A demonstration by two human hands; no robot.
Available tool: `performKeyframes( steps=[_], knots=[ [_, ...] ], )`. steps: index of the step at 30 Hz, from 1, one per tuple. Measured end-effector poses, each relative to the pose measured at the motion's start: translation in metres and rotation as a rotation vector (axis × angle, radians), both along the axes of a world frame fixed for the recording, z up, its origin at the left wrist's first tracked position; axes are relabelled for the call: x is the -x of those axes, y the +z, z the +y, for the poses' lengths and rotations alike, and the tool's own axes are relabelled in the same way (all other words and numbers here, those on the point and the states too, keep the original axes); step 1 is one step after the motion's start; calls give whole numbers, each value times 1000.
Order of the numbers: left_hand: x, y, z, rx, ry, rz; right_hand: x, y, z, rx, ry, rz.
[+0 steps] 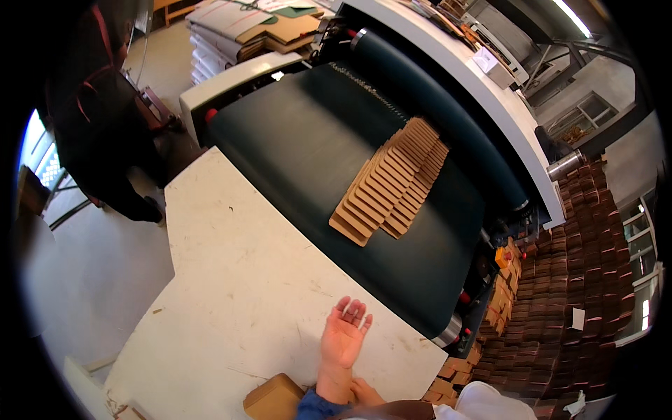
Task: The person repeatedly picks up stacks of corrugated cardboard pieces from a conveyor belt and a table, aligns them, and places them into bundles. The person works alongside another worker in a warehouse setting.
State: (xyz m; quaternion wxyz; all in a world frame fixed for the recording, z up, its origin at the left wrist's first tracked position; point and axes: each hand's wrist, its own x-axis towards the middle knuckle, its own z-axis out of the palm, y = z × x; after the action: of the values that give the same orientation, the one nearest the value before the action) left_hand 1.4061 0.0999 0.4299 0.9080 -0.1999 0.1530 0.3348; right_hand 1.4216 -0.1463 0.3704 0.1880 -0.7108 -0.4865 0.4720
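My left hand [343,341] is palm up over the white tabletop [231,280], fingers stretched out and holding nothing. A blue sleeve [315,406] covers its forearm. My right hand [365,393] is close by the left wrist, its fingers mostly hidden there, so its grip does not show. Left of the blue sleeve lies a brown cardboard piece [274,397] at the lower edge. Beyond the hands, overlapping rows of flat brown cardboard pieces [388,185] rest on a dark green conveyor belt [287,140], apart from both hands.
A dark roller [441,115] spans the far end of the belt under a white machine frame [483,84]. Bundled brown cardboard stacks [560,294] fill the right side. Flat sheets [238,28] are piled behind. A person in dark clothes [105,126] stands at the left.
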Motion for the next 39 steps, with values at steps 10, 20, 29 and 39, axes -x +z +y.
performKeyframes(
  steps=[10, 20, 29, 39],
  knots=[
    [-20, -1, -23, -128, -41, 89, -3, 20, 12, -174, -107, 155],
    [23, 97, -96, -943, -27, 1014, -40, 20, 34, -21, -198, 262],
    [154, 88, -242, -1353, -239, 2056, -38, 9, 35, 133, -28, 125],
    [291, 79, -277, -997, -28, 1861, 61, 111, 22, -113, 268, 448]
  ],
)
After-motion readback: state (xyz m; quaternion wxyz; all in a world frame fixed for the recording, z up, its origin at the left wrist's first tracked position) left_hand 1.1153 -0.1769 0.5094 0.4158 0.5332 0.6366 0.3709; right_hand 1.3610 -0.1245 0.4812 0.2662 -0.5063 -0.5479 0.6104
